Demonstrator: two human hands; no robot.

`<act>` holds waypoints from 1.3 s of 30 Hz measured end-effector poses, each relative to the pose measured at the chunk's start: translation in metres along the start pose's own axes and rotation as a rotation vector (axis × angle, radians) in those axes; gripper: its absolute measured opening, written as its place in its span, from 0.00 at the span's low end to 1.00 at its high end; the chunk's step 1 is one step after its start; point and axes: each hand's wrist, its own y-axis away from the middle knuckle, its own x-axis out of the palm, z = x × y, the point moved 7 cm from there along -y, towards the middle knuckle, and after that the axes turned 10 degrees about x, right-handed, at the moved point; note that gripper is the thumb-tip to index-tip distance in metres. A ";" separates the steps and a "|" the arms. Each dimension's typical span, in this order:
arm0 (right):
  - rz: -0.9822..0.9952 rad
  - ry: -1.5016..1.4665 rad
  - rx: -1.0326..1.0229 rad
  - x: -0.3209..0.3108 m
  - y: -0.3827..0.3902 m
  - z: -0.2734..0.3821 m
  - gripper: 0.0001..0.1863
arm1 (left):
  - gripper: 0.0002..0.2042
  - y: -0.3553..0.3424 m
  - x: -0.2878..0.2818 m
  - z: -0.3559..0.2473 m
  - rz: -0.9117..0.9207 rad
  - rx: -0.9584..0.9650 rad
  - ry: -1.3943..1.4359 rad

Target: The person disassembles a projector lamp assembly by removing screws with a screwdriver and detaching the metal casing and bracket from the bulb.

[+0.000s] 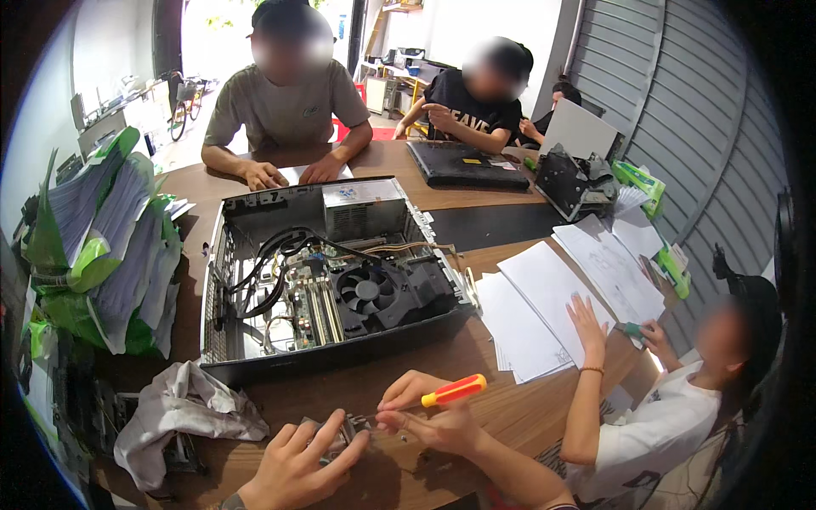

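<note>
A screwdriver with a yellow and red handle rests in my right hand, its handle sticking out to the right above the fingers. The thumb and fingertips of that hand are pinched together beside a small metal part; whether they also hold something tiny is too small to tell. My left hand grips this metal part low over the table's near edge, its fingers covering much of it. Just beyond both hands lies an opened desktop computer case, showing a black fan, cables and memory sticks.
A grey cloth lies left of my hands, near a tall stack of papers in green wrapping. White sheets spread across the right side, where a person's hand rests. A black laptop and two people are across the table.
</note>
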 end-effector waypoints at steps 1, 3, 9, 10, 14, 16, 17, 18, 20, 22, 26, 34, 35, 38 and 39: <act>-0.003 -0.001 -0.006 0.001 0.000 0.000 0.05 | 0.32 0.000 0.000 0.001 -0.010 -0.007 0.013; -0.021 -0.029 0.023 0.003 0.001 0.001 0.06 | 0.32 -0.001 -0.001 0.000 -0.019 -0.006 0.022; -0.023 -0.023 0.191 0.005 0.002 0.002 0.06 | 0.32 -0.001 0.000 -0.002 0.009 -0.017 0.016; -0.022 -0.025 0.188 0.006 0.001 0.003 0.06 | 0.33 0.000 -0.002 -0.003 -0.003 -0.037 0.025; 0.032 0.057 0.034 0.000 -0.002 -0.001 0.13 | 0.32 -0.001 0.003 0.000 0.013 -0.037 0.059; 0.067 0.208 -0.072 0.001 -0.002 0.003 0.10 | 0.32 -0.001 0.003 0.001 0.011 -0.025 0.054; 0.069 0.206 -0.075 0.003 -0.002 0.003 0.10 | 0.32 -0.001 0.002 0.000 0.011 -0.019 0.049; 0.048 0.162 -0.064 0.003 -0.003 0.002 0.09 | 0.32 -0.001 0.001 -0.001 0.013 -0.022 0.043; 0.033 0.114 -0.054 0.005 -0.005 0.003 0.08 | 0.32 0.000 -0.001 0.000 0.017 -0.035 0.036; 0.005 0.121 -0.079 0.006 -0.006 0.007 0.07 | 0.32 0.000 -0.001 0.001 -0.001 -0.038 0.027; -0.024 0.052 -0.040 0.006 0.000 0.005 0.07 | 0.32 -0.002 -0.004 -0.003 -0.063 -0.011 -0.002; -0.029 0.170 -0.015 0.005 0.004 0.003 0.06 | 0.35 0.005 -0.004 -0.009 -0.005 -0.013 0.002; -0.059 0.120 -0.004 0.004 0.004 0.001 0.05 | 0.35 0.004 -0.003 -0.006 -0.001 -0.016 0.010; -0.085 0.147 -0.044 0.000 0.003 0.007 0.06 | 0.29 0.003 0.006 0.001 0.071 0.015 -0.009; -0.086 0.097 -0.006 -0.002 0.002 0.005 0.06 | 0.29 0.000 0.006 0.002 0.065 0.023 -0.003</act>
